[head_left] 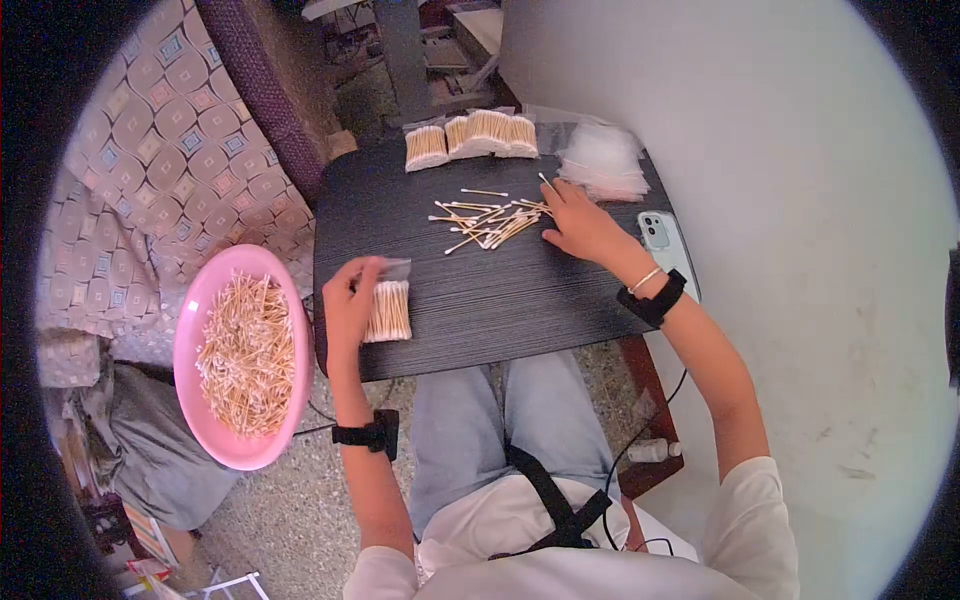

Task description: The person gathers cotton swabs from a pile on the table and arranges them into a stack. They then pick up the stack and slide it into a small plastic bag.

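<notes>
My left hand (347, 300) is at the near left of the black table, its fingers curled at the upper edge of a clear plastic bag of cotton swabs (388, 312). The swabs inside stand side by side, and part of the bag is hidden behind my hand. My right hand (584, 228) rests at the right end of a loose pile of cotton swabs (490, 220). Its thumb is apart from the stretched fingers. One swab's white tip pokes out beyond the fingertips; whatever lies under the palm is hidden.
Several filled swab bags (470, 138) line the far edge of the table (480, 310). Beside them lies a stack of clear plastic bags (603, 160). A phone (655, 232) is at the right edge, near the wall. Left of the table, a pink basin (190, 350) holds many loose swabs.
</notes>
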Demonstrator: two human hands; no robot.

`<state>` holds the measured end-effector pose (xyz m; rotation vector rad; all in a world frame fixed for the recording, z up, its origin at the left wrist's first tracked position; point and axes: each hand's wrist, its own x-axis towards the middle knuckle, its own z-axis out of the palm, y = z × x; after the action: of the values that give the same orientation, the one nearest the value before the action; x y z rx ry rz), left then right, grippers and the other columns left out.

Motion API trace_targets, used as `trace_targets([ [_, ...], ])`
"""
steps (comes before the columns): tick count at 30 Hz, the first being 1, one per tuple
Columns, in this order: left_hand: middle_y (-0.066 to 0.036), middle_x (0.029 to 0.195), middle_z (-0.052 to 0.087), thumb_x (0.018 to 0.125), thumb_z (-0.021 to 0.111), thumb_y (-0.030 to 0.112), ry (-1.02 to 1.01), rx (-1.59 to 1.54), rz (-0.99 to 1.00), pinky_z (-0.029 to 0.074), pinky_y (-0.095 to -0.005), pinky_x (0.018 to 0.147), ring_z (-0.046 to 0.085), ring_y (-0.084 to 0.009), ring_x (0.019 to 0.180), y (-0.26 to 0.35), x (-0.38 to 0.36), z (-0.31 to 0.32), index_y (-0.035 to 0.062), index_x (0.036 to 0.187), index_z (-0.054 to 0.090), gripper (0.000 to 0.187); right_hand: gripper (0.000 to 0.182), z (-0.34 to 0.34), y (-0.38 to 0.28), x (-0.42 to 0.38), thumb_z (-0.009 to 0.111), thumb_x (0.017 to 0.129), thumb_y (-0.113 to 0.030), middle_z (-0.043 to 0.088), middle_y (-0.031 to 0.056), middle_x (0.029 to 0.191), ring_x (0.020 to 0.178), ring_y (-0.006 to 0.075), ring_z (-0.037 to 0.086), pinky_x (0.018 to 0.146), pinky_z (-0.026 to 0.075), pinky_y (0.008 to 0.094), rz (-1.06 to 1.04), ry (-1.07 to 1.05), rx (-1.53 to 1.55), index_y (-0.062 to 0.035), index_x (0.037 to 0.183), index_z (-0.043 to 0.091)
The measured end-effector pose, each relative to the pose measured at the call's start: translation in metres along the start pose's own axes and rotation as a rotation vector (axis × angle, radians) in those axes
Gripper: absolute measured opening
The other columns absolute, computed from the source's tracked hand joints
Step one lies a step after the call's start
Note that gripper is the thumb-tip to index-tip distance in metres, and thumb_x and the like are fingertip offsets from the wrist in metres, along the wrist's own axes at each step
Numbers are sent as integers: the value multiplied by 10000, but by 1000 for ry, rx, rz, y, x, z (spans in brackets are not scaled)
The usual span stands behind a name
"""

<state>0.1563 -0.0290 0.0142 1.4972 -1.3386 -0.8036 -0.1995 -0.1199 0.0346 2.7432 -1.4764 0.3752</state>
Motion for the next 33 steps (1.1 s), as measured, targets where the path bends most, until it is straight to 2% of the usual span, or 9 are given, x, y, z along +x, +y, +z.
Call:
trace_targets([
  [3,-139,1134,650,882,685,255,271,639,451,435,-379,959,588,-289,1070,25,1,18,37,1184,635,376,725,-11,-16,13,700,846,-191,373,292,1450,1316,440,406,1111,361,448,185,-256,101,88,1409,340],
  [4,-176,1245,584,839,707,254,219,575,396,362,-443,1044,495,-365,1203,36,-2,26,58,1270,577,490,713,-10,-16,15,689,853,-187,371,292,1453,1321,439,401,1115,355,450,152,-246,114,85,1412,340],
  [6,-175,1316,542,834,705,274,192,535,555,320,-467,1086,452,-369,1261,57,-10,58,63,1295,554,529,691,-3,-13,16,668,867,-179,366,292,1460,1333,439,391,1123,343,454,78,-229,132,78,1418,340],
  [8,-225,1481,352,819,714,351,39,590,512,221,-522,1152,267,-440,1392,60,-17,92,80,1425,422,725,664,11,-11,11,649,877,-166,370,283,1463,1343,440,381,1129,335,456,10,-167,139,76,1416,346],
  [12,-284,1551,198,839,679,458,30,782,406,167,-568,1157,158,-472,1441,30,-14,141,108,1516,288,857,588,14,-15,-10,592,880,-109,400,235,1465,1316,425,420,1117,355,452,-112,-63,73,59,1404,387],
  [19,-270,1544,244,871,619,515,64,740,523,193,-559,1154,196,-462,1437,20,2,143,102,1493,355,792,553,13,-32,-43,480,881,-20,382,147,1514,1359,403,385,1132,350,438,-167,-19,143,-2,1427,400],
  [28,-245,1519,323,943,548,424,-82,732,628,254,-476,1160,274,-402,1428,25,-4,140,41,1446,421,644,663,11,-42,-43,459,816,135,369,156,1515,1432,347,291,1169,309,423,-244,-98,350,-28,1454,376],
  [31,-236,1500,353,952,541,381,-79,713,629,247,-477,1163,306,-392,1412,23,-5,138,32,1427,437,599,605,8,-45,-30,478,830,83,397,167,1492,1394,335,359,1139,354,408,-265,-107,400,-20,1421,408],
  [33,-217,1480,386,949,547,358,-65,663,617,223,-499,1170,336,-381,1394,21,-9,139,41,1406,465,562,564,-5,-46,-18,489,846,71,419,179,1470,1362,333,398,1114,376,403,-6,-257,598,-16,1400,425],
])
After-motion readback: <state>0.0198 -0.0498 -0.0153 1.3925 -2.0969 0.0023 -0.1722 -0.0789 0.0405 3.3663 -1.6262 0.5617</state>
